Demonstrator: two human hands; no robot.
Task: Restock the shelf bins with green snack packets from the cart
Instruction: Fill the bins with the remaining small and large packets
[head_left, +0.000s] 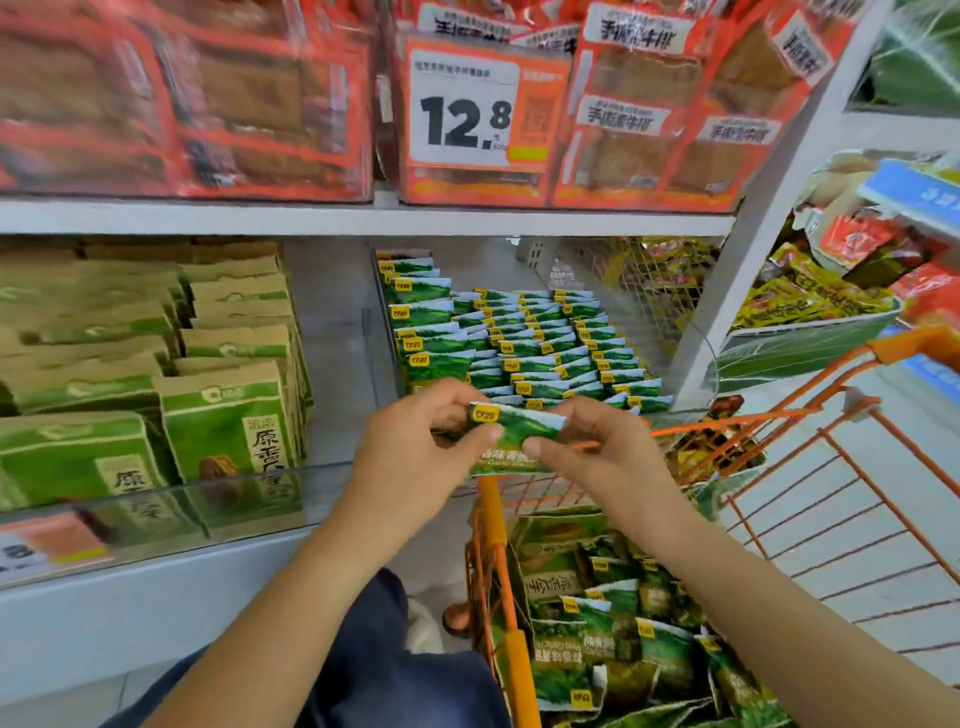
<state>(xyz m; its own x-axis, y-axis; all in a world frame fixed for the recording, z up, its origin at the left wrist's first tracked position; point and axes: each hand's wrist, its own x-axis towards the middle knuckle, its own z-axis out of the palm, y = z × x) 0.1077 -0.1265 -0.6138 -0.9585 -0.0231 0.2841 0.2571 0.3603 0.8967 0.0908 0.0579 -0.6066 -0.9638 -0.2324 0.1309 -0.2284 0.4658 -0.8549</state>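
Two hands hold one green packet (511, 439) between them, just short of the bin (519, 343) it belongs in: the left hand (415, 447) pinches its left end, thumb on the front face, and the right hand (597, 452) pinches the lower right edge, so both are clamped on the same packet and nearly touching. Beyond the fingertips the bin already carries several neat rows of like packets, all leaning the same way with the yellow logo at the upper left; the nearest row ends just past the hands. To do this step well, I judge the packet should go in with its face and logo matching its neighbours, slid into the front of a row rather than dropped on top (a loose one would likely tip the leaning stack). Letting one hand steady the row while the other seats the packet would probably keep the lines straight. The clear front lip of the bin lies close under the hands, so the packet should clear it before being lowered. Below the right forearm, the orange cart (498, 571) holds a heap of more green packets, so plenty remains to restock. Left of the hands, brown-and-green bags (228, 431) fill a separate bin.
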